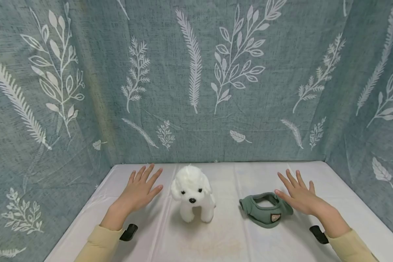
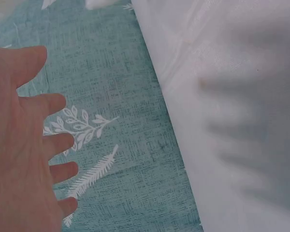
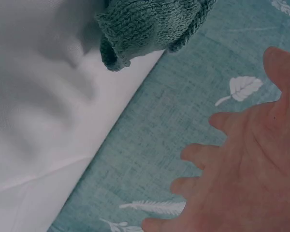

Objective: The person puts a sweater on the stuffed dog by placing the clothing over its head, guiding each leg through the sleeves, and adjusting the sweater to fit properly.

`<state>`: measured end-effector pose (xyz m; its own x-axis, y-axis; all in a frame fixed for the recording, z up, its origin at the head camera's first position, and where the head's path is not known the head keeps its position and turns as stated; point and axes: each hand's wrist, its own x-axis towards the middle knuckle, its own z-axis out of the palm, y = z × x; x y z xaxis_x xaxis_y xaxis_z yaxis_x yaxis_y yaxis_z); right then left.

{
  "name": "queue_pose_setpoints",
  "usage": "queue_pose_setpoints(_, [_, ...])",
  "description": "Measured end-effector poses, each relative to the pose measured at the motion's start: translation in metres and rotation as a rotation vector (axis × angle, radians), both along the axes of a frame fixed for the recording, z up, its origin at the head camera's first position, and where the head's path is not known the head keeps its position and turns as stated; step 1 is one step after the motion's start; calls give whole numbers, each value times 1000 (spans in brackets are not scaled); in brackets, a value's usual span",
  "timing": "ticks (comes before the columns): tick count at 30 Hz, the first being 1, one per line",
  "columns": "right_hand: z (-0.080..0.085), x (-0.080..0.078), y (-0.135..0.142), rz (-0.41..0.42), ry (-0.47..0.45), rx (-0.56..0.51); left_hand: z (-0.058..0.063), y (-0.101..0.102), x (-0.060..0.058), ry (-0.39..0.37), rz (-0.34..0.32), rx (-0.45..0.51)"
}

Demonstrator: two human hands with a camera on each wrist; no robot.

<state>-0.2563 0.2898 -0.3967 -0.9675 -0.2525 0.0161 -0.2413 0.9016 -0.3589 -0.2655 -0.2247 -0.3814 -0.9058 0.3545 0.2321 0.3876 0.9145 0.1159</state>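
Observation:
A white plush dog (image 1: 192, 187) with black eyes and nose stands upright on the table, facing the head camera. My left hand (image 1: 138, 193) is to its left, fingers spread and straight, holding nothing. On the right lies a small green knitted garment (image 1: 263, 217) with a round opening and a small patch at its front edge. My right hand (image 1: 302, 196) is raised beside it, fingers spread, the thumb overlapping its edge in the head view. In the right wrist view, part of the knitted garment (image 3: 145, 26) shows beyond the open palm (image 3: 251, 159). The left palm (image 2: 24, 140) is bare.
A white cloth (image 1: 213, 247) covers the table, with fold lines and a faint brownish stain near the front. Blue-green curtains (image 1: 170, 98) with white leaf prints rise behind the table and on both sides. A black band piece (image 1: 128, 232) sits at each wrist.

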Motion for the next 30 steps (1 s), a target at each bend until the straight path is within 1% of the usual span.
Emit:
queue_pose_setpoints(2, [0, 0, 1, 2, 4, -7, -1, 1, 2, 20, -18, 4])
queue_pose_setpoints(5, [-1, 2, 2, 13, 29, -17, -5, 4, 7, 58, -67, 9])
queue_pose_setpoints(8, [-2, 4, 4, 43, 79, -28, -12, 4, 12, 86, -129, 12])
queue_pose_setpoints(11, [-4, 6, 7, 81, 114, -50, -16, 5, 19, 102, -188, 38])
queue_pose_setpoints(13, [-7, 8, 9, 97, 124, -73, -18, 6, 23, 135, -235, 60])
queue_pose_setpoints(16, [-11, 10, 12, 108, 131, -98, -22, 11, 30, 195, -330, 106])
queue_pose_setpoints(18, [-14, 13, 13, 111, 144, -112, -25, 16, 34, 234, -417, 137])
queue_pose_setpoints(20, [-16, 16, 14, 121, 159, -125, -29, 24, 38, 253, -506, 169])
queue_pose_setpoints(21, [-17, 17, 14, 126, 169, -131, -30, 29, 40, 255, -548, 183])
queue_pose_setpoints(24, [-20, 21, 15, 138, 188, -151, -34, 44, 45, 234, -640, 205])
queue_pose_setpoints(28, [-21, 23, 16, 133, 185, -166, -36, 67, 48, 198, -723, 199])
queue_pose_setpoints(30, [-23, 24, 17, 124, 181, -167, -38, 80, 48, 190, -779, 196])
